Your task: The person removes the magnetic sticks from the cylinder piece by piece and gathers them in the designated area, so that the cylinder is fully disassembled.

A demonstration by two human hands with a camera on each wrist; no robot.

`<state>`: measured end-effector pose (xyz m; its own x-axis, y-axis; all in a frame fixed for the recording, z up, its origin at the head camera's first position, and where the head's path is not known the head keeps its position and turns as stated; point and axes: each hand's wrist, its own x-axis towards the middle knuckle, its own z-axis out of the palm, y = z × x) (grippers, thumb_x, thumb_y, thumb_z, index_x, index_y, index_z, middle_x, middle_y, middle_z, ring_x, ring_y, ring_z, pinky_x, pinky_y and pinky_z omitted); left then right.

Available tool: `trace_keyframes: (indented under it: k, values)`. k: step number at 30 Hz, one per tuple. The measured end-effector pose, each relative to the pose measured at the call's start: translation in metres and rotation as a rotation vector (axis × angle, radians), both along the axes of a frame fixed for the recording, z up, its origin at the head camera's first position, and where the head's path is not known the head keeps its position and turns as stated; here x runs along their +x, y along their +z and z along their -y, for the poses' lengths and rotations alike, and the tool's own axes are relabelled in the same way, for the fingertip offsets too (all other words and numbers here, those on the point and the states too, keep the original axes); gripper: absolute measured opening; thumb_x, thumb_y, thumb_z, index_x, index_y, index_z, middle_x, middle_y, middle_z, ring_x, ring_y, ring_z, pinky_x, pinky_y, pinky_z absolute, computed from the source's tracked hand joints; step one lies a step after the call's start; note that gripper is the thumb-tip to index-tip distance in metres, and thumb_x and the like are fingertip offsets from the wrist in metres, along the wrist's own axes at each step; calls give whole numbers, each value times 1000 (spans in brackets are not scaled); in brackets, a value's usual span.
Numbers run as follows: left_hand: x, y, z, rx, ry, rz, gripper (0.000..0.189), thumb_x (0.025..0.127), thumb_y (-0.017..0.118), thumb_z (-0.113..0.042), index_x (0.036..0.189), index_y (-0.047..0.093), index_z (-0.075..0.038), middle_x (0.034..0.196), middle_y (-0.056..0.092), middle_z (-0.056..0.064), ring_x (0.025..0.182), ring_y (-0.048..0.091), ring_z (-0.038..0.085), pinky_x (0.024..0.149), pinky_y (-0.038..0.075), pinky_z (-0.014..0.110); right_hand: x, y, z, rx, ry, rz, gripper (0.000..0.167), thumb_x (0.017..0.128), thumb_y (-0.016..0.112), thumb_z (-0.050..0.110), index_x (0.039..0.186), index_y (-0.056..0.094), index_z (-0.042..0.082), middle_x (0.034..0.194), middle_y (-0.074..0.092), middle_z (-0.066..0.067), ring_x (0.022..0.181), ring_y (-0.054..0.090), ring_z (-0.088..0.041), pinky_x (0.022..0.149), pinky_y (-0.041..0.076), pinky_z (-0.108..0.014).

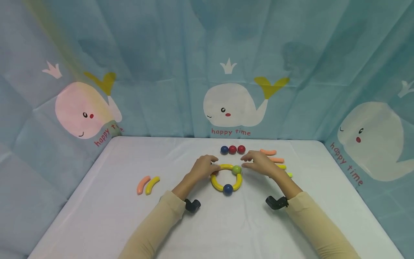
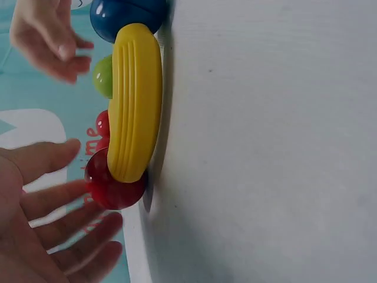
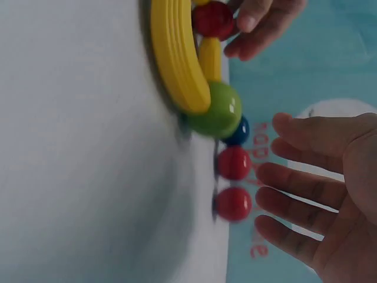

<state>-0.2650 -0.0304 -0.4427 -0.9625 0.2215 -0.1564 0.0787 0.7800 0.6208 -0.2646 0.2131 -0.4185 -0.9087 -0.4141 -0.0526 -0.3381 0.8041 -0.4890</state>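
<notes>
Curved yellow rods (image 1: 216, 183) and three balls form a ring on the white table. Its blue ball (image 1: 228, 189) lies nearest the person, its green ball (image 1: 237, 170) at the far right, its red ball (image 2: 116, 187) at the left. My left hand (image 1: 203, 166) is beside the red ball, fingers spread; in the left wrist view a fingertip overlaps the ball's edge, and I cannot tell whether it touches. To the right of the green ball, my right hand (image 1: 260, 163) hovers with loosely extended fingers, apart from the ring and holding nothing.
Behind the ring stand a loose blue ball (image 1: 224, 150) and two red balls (image 1: 232, 149). Several orange (image 1: 268, 152) and yellow-green rods lie at the right, partly behind the right hand. An orange rod (image 1: 143, 185) and a yellow rod (image 1: 152, 185) lie left. A curtain (image 1: 161, 108) encloses the table.
</notes>
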Motion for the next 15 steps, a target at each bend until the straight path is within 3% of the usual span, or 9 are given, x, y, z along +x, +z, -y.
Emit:
trace_keyframes:
  k: [3, 7, 11, 15]
  values:
    - [4, -1, 4, 5, 23, 15, 39, 88, 73, -28, 122, 67, -9, 118, 69, 9, 103, 64, 23, 96, 52, 40, -10, 0, 24, 32, 49, 3, 32, 90, 69, 22, 117, 70, 5, 111, 71, -10, 101, 63, -23, 91, 54, -41]
    - [8, -4, 6, 21, 23, -7, 33, 85, 75, -25, 114, 71, -8, 108, 71, 7, 95, 63, 20, 87, 55, 33, -21, -5, 52, 62, 89, 39, 30, 89, 71, 22, 115, 71, 6, 111, 71, -8, 98, 64, -20, 89, 56, -36]
    - [10, -6, 8, 58, 28, -23, 28, 84, 77, -21, 108, 73, -7, 100, 72, 6, 86, 61, 17, 79, 55, 29, -26, -13, 73, 94, 118, 76, 25, 89, 71, 19, 111, 73, 7, 108, 72, -7, 92, 64, -18, 87, 57, -33]
    - [11, -5, 10, 95, 41, -9, 27, 83, 77, -18, 106, 73, -6, 97, 72, 6, 84, 60, 16, 78, 55, 28, -28, -18, 83, 123, 133, 58, 19, 88, 70, 14, 105, 75, 8, 103, 73, -6, 89, 63, -17, 88, 56, -33]
